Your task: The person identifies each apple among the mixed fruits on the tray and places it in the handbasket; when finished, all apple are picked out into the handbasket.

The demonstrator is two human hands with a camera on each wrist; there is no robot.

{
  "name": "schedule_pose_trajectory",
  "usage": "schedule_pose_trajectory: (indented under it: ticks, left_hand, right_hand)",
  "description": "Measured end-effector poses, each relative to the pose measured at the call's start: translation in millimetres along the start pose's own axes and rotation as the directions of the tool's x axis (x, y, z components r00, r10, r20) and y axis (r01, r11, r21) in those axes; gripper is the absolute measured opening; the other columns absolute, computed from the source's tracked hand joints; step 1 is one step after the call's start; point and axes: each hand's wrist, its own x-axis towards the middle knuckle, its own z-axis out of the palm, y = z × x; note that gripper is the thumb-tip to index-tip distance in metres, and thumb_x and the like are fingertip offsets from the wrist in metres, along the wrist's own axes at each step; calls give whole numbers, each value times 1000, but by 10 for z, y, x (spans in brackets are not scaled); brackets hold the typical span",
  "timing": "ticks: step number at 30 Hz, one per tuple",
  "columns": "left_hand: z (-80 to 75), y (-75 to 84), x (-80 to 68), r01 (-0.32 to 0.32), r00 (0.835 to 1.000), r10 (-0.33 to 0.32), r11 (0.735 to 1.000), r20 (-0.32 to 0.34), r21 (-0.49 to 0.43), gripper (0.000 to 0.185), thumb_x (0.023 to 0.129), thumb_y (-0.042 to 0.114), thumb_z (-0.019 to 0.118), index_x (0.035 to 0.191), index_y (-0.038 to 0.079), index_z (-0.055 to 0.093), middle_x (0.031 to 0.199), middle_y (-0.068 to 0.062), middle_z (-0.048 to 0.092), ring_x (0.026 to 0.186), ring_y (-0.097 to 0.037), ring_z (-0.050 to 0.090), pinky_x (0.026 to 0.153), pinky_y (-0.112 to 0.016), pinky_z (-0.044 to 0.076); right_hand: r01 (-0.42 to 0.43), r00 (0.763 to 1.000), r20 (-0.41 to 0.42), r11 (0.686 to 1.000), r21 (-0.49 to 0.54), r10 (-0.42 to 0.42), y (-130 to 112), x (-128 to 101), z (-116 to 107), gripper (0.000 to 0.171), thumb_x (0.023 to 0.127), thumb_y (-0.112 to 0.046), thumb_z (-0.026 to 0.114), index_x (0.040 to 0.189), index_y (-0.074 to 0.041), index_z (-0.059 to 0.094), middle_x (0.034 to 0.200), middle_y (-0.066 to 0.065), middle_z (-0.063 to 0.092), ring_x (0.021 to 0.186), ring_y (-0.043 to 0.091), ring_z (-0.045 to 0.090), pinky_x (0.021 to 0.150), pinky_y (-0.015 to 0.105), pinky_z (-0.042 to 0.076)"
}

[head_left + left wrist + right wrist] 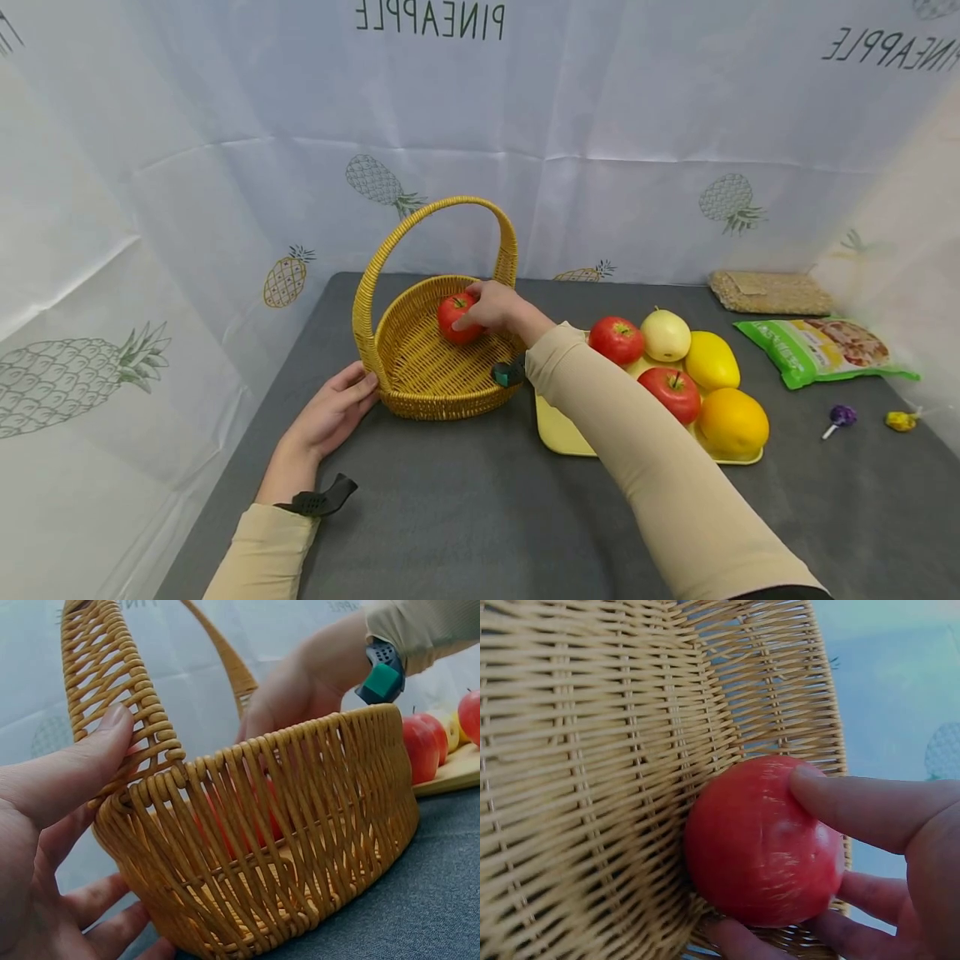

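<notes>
A yellow wicker basket [446,407] with a tall arched handle stands on the grey table. Inside it, near the back wall, my right hand [498,308] grips a red apple [761,844], thumb on one side and fingers on the other. The apple touches the basket's weave in the right wrist view. At the basket's left end, my left hand [339,412] holds the side. Its thumb lies on the foot of the handle [124,682] and its other fingers spread along the outer wall, partly hidden behind it.
Right of the basket, a pale yellow tray [562,433] bears red apples [671,393], a pale pear [665,335], a yellow fruit [712,360] and an orange [732,421]. Farther right lie a green packet [825,348], a woven bundle [768,292] and two lollipops [842,415].
</notes>
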Motion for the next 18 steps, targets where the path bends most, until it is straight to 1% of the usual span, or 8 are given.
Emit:
schedule_pose_trajectory:
  ticks: [3,4,6,9,12,14,16,18]
  left_hand:
    - [-3,0,-3,5,1000,-5,1000,-3,0,28,112,12,45,133,19,62,139,-2,54,139,-17,45,112,-26,39]
    - [-4,3,-1,4,1000,-4,1000,-3,0,28,112,12,45,134,18,62,140,-3,53,140,-17,45,112,-26,39]
    - [-6,4,-1,4,1000,-4,1000,-1,3,28,112,12,45,135,18,61,142,-4,52,141,-17,44,112,-26,39]
    - [-11,2,-14,4,1000,-4,1000,4,2,28,112,13,44,135,17,61,142,-5,52,140,-17,44,112,-26,39]
    - [-11,-3,-31,0,1000,0,1000,13,-3,28,112,12,44,133,17,61,139,-3,54,138,-16,46,111,-26,40]
    - [-11,-4,-36,-2,1000,2,1000,20,-9,28,112,11,43,133,17,62,137,-2,55,137,-16,48,111,-26,40]
    - [-7,0,-31,-7,1000,7,1000,25,-12,28,112,11,43,132,16,62,136,-1,56,136,-16,48,111,-26,40]
    - [-5,7,-20,-8,1000,9,1000,27,-13,28,112,11,43,133,16,62,135,0,56,136,-16,48,111,-26,40]
  right_hand:
    - [13,999,-29,994,-108,-16,-16,-7,-2,82,90,-26,81,158,-10,39,144,14,51,121,30,55,95,41,53]
    - [14,999,-36,991,-131,-19,-22,-13,-6,82,90,-26,81,158,-10,39,144,14,52,121,30,54,96,41,52]
    - [14,999,-45,989,-145,-21,-27,-26,-9,81,90,-27,81,158,-10,40,144,14,52,122,31,54,98,41,50]
    - [17,999,-46,989,-145,-24,-27,-49,-4,81,89,-27,81,158,-11,41,147,14,50,125,30,53,99,40,50]
    - [24,999,-40,992,-125,-29,-26,-95,-8,80,90,-28,81,158,-11,41,150,14,48,126,30,52,96,39,52]
    - [30,999,-30,993,-118,-33,-21,-134,-35,79,91,-29,80,158,-12,41,150,14,48,123,29,53,92,38,53]
    - [34,999,-19,995,-91,-36,-20,-187,-84,78,91,-29,80,157,-13,42,150,15,48,120,28,54,92,41,54]
    - [41,999,-9,997,-65,-42,-19,-248,-156,76,92,-30,79,157,-13,43,150,15,48,117,28,55,95,44,53]
